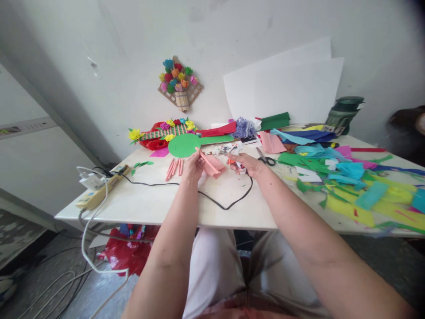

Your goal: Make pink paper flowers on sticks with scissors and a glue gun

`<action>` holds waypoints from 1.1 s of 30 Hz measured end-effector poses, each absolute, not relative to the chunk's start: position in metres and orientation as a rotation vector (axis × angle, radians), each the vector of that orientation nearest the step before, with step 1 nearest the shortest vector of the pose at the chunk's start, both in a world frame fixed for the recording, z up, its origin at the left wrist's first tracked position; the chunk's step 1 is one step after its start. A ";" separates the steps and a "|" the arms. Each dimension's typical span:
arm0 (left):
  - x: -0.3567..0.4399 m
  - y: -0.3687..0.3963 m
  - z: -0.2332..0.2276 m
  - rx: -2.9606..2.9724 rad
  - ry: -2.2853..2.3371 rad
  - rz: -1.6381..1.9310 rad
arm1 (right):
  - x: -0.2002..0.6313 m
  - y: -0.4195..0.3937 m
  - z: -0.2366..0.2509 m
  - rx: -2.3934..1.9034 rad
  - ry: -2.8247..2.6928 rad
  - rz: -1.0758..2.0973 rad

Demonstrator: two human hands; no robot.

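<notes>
At the middle of the white bench (159,206) the person's left hand (193,166) is pinched around a pink paper roll (208,162), which slants out to the right over a loose pink paper piece (216,167) lying just beside the fingers. The right hand (246,165) is closed around a small tool with an orange tip (231,161); what the tool is, I cannot tell. A black cable (229,204) loops across the bench below both hands. Left of the left hand lie several finished pink rolls (174,168), and beyond them a green paper disc (183,145). Scissors (265,158) rest just right of the right hand, with scraps of coloured paper (348,186) spread further right. A power strip (99,186) sits at the bench's left edge.
</notes>
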State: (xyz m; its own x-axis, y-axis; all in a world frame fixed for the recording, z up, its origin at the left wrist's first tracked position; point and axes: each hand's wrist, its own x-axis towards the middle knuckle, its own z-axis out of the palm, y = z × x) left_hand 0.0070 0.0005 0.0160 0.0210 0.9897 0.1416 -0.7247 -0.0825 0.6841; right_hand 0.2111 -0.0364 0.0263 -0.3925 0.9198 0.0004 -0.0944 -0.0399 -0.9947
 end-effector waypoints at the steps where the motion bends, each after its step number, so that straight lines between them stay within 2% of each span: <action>1: 0.007 0.000 0.017 0.702 0.494 1.519 | 0.211 -0.036 0.026 -0.924 -1.408 1.565; 33: 0.009 -0.001 0.018 0.672 0.421 1.556 | 0.210 -0.036 0.025 -0.904 -1.447 1.559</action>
State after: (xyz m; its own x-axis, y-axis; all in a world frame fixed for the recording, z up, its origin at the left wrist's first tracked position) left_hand 0.0091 -0.0010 0.0185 -0.0004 0.9862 0.1656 -0.7682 -0.1064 0.6313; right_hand 0.2104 -0.0364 0.0249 -0.4183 0.9081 0.0207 -0.0879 -0.0178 -0.9960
